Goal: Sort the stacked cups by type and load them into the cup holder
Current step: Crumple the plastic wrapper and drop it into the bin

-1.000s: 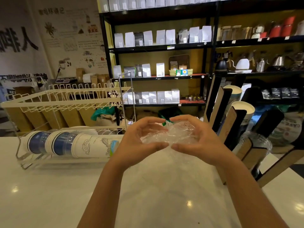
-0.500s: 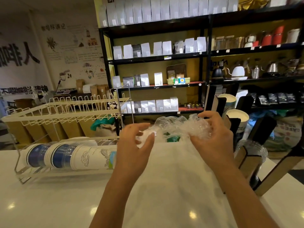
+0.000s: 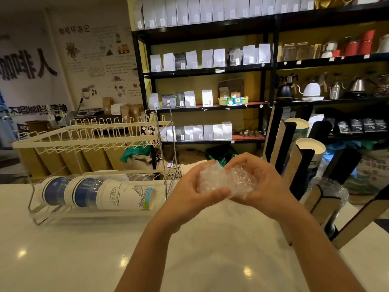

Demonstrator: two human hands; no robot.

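Both hands raised over the white counter (image 3: 63, 256), closed together round a crumpled clear plastic wrap (image 3: 225, 181). Left hand (image 3: 190, 193) curled under and behind the wad, thumb laid across its lower front edge. Right hand (image 3: 263, 186) cupped over the wad's right side, fingers bent down onto the top. Wrap bunched small, pinched between the two palms, well above the counter.

Far left: wall (image 3: 31, 66) with large black Chinese characters, mirrored and not safely readable; beside it a poster (image 3: 101, 60) headed with smaller characters and little drawings, text too fine to make out.

On the counter left of the hands: a white wire rack (image 3: 84, 135), two tiers. Lower tier holding a stack of cups (image 3: 96, 193) lying on its side, mouths to the left: blue-banded ones nested at the left, a white paper cup with a line drawing and a teal base at the right end, base near the left hand but apart from it. Upper tier: bare wire as far as can be seen.

Behind: black shelves (image 3: 210, 70) lined with white and grey pouches, labels unreadable; to the right, kettles (image 3: 311, 91) and red canisters.

Right of the hands: a cup holder (image 3: 294, 157) of black and tan slats, tilted, with white paper cups (image 3: 309, 146) in two upper slots, mouths outward, and a stack of clear cups (image 3: 330, 192) in a lower slot, just beside the right wrist.
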